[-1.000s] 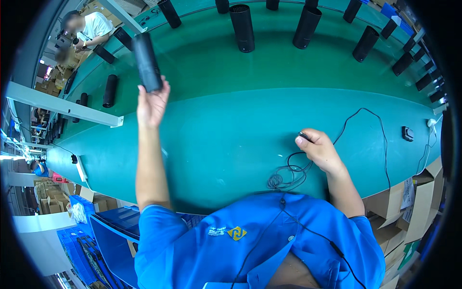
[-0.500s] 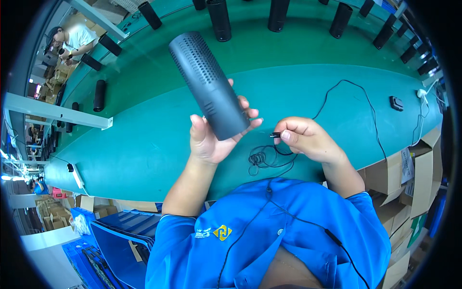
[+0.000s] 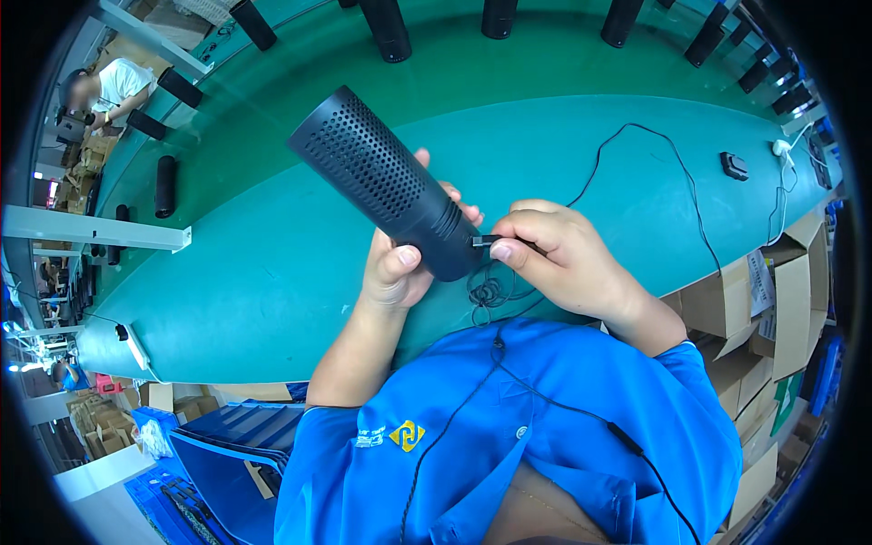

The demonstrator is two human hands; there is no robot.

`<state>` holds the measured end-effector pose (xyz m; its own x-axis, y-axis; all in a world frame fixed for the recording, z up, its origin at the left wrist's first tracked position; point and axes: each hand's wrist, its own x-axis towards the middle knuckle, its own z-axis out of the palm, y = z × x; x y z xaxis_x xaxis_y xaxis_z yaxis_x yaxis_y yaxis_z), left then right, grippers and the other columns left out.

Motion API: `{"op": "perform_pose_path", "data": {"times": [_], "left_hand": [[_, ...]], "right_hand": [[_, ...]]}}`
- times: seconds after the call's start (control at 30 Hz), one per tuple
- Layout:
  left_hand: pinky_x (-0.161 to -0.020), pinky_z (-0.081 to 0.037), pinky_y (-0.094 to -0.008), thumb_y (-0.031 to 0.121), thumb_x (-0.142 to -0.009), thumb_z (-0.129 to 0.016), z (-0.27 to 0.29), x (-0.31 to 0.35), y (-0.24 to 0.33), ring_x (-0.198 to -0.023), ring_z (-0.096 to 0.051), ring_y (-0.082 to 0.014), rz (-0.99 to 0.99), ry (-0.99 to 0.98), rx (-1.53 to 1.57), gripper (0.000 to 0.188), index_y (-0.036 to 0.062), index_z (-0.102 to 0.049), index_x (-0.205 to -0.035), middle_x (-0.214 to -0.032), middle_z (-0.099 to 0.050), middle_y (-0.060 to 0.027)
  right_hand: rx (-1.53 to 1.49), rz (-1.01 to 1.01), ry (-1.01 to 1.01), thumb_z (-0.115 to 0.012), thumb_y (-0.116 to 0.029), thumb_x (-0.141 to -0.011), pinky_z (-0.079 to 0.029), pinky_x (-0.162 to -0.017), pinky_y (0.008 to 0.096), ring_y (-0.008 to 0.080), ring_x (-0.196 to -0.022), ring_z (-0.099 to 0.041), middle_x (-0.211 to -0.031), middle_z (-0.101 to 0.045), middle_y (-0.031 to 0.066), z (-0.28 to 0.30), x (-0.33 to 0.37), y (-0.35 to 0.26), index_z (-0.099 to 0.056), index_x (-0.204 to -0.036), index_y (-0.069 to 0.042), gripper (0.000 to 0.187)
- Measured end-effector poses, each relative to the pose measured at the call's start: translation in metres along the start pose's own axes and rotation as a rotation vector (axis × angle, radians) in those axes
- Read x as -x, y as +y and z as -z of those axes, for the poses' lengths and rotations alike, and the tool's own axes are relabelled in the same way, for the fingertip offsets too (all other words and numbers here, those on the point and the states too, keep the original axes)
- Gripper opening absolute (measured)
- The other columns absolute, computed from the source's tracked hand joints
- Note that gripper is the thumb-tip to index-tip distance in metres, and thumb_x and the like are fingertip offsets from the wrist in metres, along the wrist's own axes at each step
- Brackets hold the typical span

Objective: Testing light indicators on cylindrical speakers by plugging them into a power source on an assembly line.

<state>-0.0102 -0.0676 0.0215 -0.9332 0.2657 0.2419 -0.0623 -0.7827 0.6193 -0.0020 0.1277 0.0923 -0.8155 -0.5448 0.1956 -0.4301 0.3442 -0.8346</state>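
Note:
A black cylinder-shaped device [image 3: 377,173], its upper half full of small holes, lies tilted in my left hand [image 3: 397,268]. The fingers wrap its lower part, with the thumb on the near side. My right hand [image 3: 572,259] pinches a black cable plug [image 3: 484,241] between thumb and fingertips. The metal tip of the plug is at the side of the device near its lower end; whether it is inside a socket I cannot tell. Below the hands, a loosely coiled black cable [image 3: 489,295] rests on the green table [image 3: 236,300].
Several similar black cylinders [image 3: 385,32] stand along the far side. A small black block [image 3: 734,166] and a white plug [image 3: 781,148] are at the right. Cardboard boxes [image 3: 718,304] border the table there. A metal beam [image 3: 100,227] juts in at left, near a co-worker [image 3: 118,86].
My left hand has turned the device, tilting its holed end further left and down. My right hand has moved left and up, bringing the plug from apart to the device's side.

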Motion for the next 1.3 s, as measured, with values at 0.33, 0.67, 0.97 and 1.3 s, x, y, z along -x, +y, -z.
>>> {"op": "perform_pose_path", "data": {"times": [0.33, 0.67, 0.97, 1.3], "left_hand": [[-0.093, -0.046, -0.0436, 0.031, -0.065, -0.074, 0.002, 0.007, 0.005, -0.103, -0.057, -0.0300, -0.013, 0.032, -0.298, 0.098, 0.0104, -0.022, -0.145, -0.116, -0.052, -0.0145], [-0.089, -0.047, -0.0424, 0.038, -0.074, -0.064, -0.002, 0.008, -0.009, -0.099, -0.057, -0.0285, 0.128, 0.126, 0.079, 0.081, 0.0099, -0.028, -0.141, -0.114, -0.052, -0.0150], [-0.086, -0.047, -0.0424, 0.038, -0.079, -0.059, 0.011, 0.002, -0.005, -0.098, -0.058, -0.0278, 0.031, 0.223, 0.126, 0.072, 0.0090, -0.032, -0.139, -0.113, -0.053, -0.0154], [-0.089, -0.047, -0.0424, 0.029, -0.080, -0.058, 0.002, 0.004, -0.005, -0.098, -0.060, -0.0279, 0.023, 0.191, 0.119, 0.064, 0.0033, -0.035, -0.134, -0.111, -0.055, -0.0155]], "right_hand": [[0.462, 0.084, 0.039, -0.062, -0.009, -0.082, -0.042, -0.058, 0.0304, 0.0208, -0.064, -0.051, -0.075, -0.053, 0.0071, -0.007, -0.004, -0.010, -0.061, -0.088, -0.003, 0.008], [0.304, 0.056, -0.048, -0.061, -0.006, -0.082, -0.044, -0.061, 0.0294, 0.0201, -0.065, -0.053, -0.079, -0.057, 0.0076, -0.005, -0.009, -0.012, -0.062, -0.095, -0.001, 0.014], [-0.151, -0.147, 0.030, -0.054, 0.000, -0.085, -0.045, -0.063, 0.0250, 0.0147, -0.068, -0.058, -0.082, -0.062, 0.0072, 0.000, -0.008, 0.004, -0.054, -0.119, -0.005, 0.034], [-0.238, -0.157, 0.001, -0.053, 0.001, -0.086, -0.045, -0.061, 0.0241, 0.0148, -0.072, -0.062, -0.081, -0.065, 0.0080, -0.014, -0.012, 0.001, -0.037, -0.137, -0.011, 0.055]]}}
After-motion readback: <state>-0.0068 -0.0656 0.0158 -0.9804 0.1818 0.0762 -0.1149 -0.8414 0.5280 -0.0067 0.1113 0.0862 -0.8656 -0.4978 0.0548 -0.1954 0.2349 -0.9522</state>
